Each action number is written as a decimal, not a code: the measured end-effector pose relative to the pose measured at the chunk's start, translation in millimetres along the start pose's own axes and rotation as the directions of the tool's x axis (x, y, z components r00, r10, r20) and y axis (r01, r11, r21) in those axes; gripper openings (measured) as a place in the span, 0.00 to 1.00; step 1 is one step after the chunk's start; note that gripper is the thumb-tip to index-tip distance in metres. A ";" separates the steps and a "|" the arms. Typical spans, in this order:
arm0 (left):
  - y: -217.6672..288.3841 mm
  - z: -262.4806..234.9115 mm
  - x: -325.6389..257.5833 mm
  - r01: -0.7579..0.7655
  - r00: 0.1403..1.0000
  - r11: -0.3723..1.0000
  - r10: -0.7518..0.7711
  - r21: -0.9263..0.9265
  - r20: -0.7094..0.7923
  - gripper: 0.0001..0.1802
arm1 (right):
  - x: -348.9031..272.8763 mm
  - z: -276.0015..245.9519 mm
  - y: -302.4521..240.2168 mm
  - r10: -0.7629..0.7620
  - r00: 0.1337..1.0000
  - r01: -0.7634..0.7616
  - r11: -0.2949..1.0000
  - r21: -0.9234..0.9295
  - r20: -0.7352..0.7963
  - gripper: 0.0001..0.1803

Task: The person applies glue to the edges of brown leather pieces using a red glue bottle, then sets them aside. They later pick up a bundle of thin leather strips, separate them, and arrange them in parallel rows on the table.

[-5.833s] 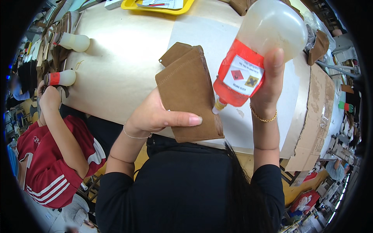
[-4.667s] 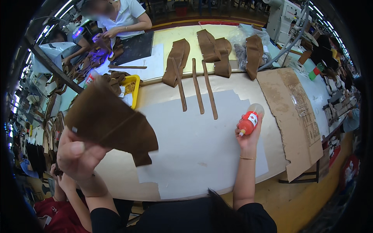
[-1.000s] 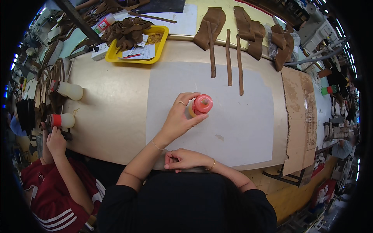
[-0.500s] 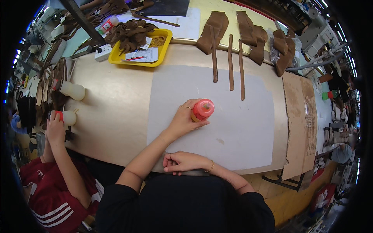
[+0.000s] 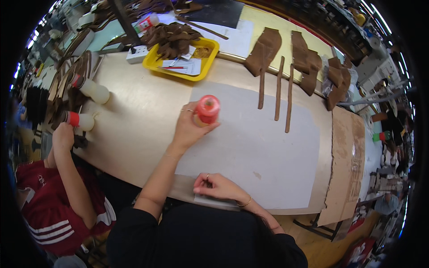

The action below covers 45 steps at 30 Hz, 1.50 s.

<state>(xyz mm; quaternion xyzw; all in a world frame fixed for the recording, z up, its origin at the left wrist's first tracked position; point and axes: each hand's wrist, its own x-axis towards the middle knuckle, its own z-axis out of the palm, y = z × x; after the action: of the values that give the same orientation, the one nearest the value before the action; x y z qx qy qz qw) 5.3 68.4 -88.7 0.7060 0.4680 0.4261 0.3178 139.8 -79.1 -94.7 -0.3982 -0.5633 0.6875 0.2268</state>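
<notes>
My left hand [image 5: 187, 126] is wrapped round a bottle with a red top [image 5: 208, 107]. It holds the bottle over the left part of the grey sheet, and the lower body is mostly hidden by my fingers. Close to the table's front edge is my right hand [image 5: 216, 185], its fingers loosely bent with a gap to the thumb and nothing visible between them. Three narrow brown strips [image 5: 279, 89] lie beyond the bottle to the right, near larger brown cut pieces [image 5: 264, 49].
A yellow tray [image 5: 210, 71] at the back holds brown pieces, paper and a red pen. Cardboard [image 5: 342, 169] covers the table's right end. At the left, a co-worker's hand [image 5: 63, 136] is near a pale bottle with a red band [image 5: 80, 120]; another pale bottle [image 5: 96, 91] lies beyond.
My left hand has carried the red-topped bottle to the left and slightly away from me. My right hand stays near the front edge, its fingers a little looser. The whole view has shifted and tilted.
</notes>
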 end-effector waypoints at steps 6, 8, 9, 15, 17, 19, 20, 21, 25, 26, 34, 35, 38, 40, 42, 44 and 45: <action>15.7 6.1 -16.9 -0.072 0.985 0.996 0.078 -0.044 0.157 0.33 | 1.0 -35.6 -10.0 -0.326 0.492 0.227 0.943 -0.242 -0.807 0.26; 27.7 16.6 -27.8 -0.097 0.956 0.992 0.115 -0.076 0.271 0.33 | -5.8 -50.1 -22.6 -0.428 0.464 0.230 0.904 -0.361 -0.776 0.29; 27.4 22.1 -32.5 -0.111 0.933 0.989 0.137 -0.094 0.334 0.34 | -8.7 -55.9 -26.8 -0.481 0.463 0.235 0.876 -0.420 -0.744 0.32; 36.5 32.2 -32.8 -0.058 0.855 0.981 0.144 -0.183 0.499 0.42 | -42.0 -88.4 -20.4 -0.245 0.581 0.154 0.970 -0.191 -0.776 0.31; 31.1 21.9 -28.7 -0.113 0.861 0.991 0.134 -0.071 0.490 0.41 | -51.3 -108.4 -22.1 -0.233 0.504 0.075 0.971 -0.226 -0.832 0.31; 22.9 9.4 -23.0 -0.188 0.869 0.982 0.164 0.005 0.466 0.42 | -60.1 -129.4 -36.9 -0.307 0.419 0.023 0.944 -0.328 -0.854 0.30; 23.1 6.1 -21.1 -0.147 0.880 0.988 0.150 -0.042 0.451 0.42 | -59.5 -132.5 -44.8 -0.368 0.386 0.034 0.922 -0.385 -0.846 0.30; 25.0 5.3 -19.8 -0.110 0.891 0.990 0.137 -0.087 0.434 0.43 | -52.1 -128.1 -54.2 -0.352 0.421 0.088 0.933 -0.349 -0.836 0.30; 35.8 9.0 -22.7 -0.196 0.957 0.972 0.219 -0.131 0.189 0.43 | -13.4 -100.1 -74.0 -0.371 0.606 0.202 0.928 -0.315 -0.704 0.31; 33.4 7.6 -24.4 -0.147 0.970 0.977 0.173 -0.155 0.169 0.43 | 0.3 -90.4 -73.7 -0.392 0.655 0.220 0.917 -0.333 -0.646 0.31; -40.2 -80.2 30.2 0.264 0.895 0.950 -0.306 -0.167 -0.325 0.36 | 28.4 -69.8 -59.9 -0.318 0.772 0.320 0.943 -0.096 -0.550 0.37; -60.7 -100.1 48.0 0.225 0.860 0.962 -0.272 -0.157 -0.432 0.36 | 26.3 -68.5 -56.6 -0.338 0.780 0.289 0.941 -0.175 -0.528 0.29; -93.9 -152.2 101.5 0.201 0.773 0.979 -0.134 0.038 -0.619 0.32 | 16.4 -65.0 -38.1 -0.206 0.823 0.192 0.978 -0.083 -0.530 0.23; -109.1 -168.1 126.8 0.211 0.692 0.960 -0.014 0.183 -0.721 0.32 | 13.4 -59.6 -27.7 -0.159 0.825 0.148 0.987 -0.064 -0.542 0.19; -135.5 -167.1 142.5 0.247 0.700 0.940 -0.004 0.236 -0.715 0.32 | 13.1 -54.0 -22.4 -0.090 0.846 0.087 0.996 -0.031 -0.525 0.18; -181.2 -175.3 147.3 0.364 0.814 0.905 -0.194 0.219 -0.548 0.35 | 15.7 -46.9 -19.2 -0.052 0.864 0.063 0.998 0.005 -0.501 0.16; -188.8 -164.6 146.5 0.394 0.791 0.873 -0.163 0.288 -0.590 0.38 | 16.3 -44.2 -19.6 -0.030 0.867 0.042 0.999 0.014 -0.497 0.16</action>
<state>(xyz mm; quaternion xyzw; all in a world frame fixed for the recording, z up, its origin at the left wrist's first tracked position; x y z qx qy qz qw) -187.2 281.0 -132.6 0.5245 0.7161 0.4532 0.0815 163.2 -35.3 -82.9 -0.5482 -0.4851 0.5645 0.3815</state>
